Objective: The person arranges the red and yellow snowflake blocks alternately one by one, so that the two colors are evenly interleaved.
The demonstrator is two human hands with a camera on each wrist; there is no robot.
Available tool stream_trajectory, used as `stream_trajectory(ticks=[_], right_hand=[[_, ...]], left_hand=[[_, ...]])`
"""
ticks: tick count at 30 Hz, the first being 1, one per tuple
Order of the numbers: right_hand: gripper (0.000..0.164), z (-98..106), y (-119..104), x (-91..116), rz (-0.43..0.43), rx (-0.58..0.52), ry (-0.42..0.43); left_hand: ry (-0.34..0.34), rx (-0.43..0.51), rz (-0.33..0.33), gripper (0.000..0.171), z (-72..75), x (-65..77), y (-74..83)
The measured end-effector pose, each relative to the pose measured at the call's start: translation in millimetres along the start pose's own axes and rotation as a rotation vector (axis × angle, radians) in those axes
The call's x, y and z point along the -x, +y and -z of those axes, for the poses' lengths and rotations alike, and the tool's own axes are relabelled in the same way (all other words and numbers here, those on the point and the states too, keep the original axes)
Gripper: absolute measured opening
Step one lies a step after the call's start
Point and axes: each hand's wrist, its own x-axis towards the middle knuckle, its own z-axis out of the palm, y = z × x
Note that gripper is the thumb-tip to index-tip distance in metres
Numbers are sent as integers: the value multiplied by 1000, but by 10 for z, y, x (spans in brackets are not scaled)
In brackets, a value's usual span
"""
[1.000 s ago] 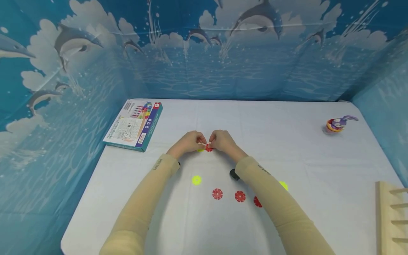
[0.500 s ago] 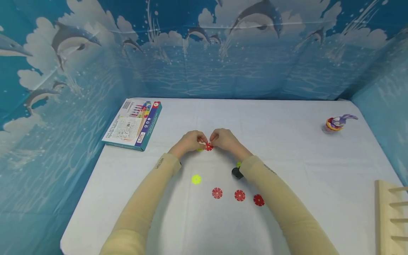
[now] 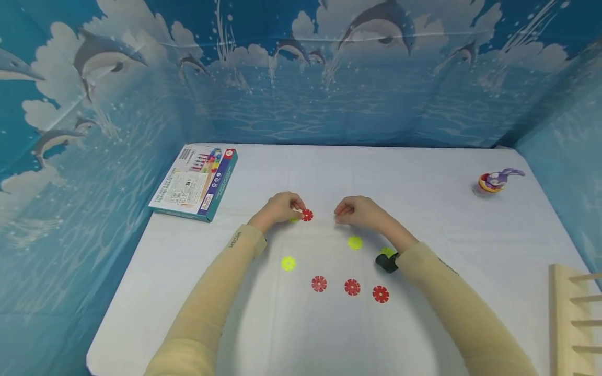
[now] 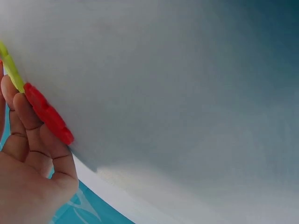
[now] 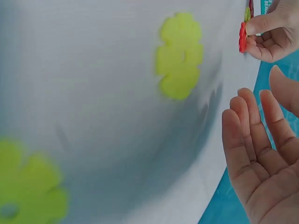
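Observation:
My left hand pinches flower-shaped plastic discs. A red disc stands out at its fingertips, and a yellow-green disc adjoins it, partly hidden by the fingers. A bit of darker red shows beyond the yellow one in the right wrist view. My right hand hovers to the right of the left one, fingers loosely bent, holding nothing. Below it on the white table lie a yellow disc and another yellow disc, the latter partly covered by the dark wrist camera.
Nearer me lie a yellow disc and three red discs. A flat box rests at the back left of the table. A purple rabbit figure stands at the far right, and a wooden rack at the right edge.
My right hand has come away from the red disc and moved right, uncovering a yellow disc. My left hand has stayed in place, still holding the discs.

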Motion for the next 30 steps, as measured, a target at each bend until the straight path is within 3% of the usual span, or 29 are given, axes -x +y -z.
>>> stream_trajectory(ticks=[12,30], right_hand=[[25,-2,269,379,-28,22,-74],[25,-160,231,411,-44,90,-34]], left_hand=[[-3,6,10,14,-4,-3,-4],[-3,-8,1,15,-9,2,7]])
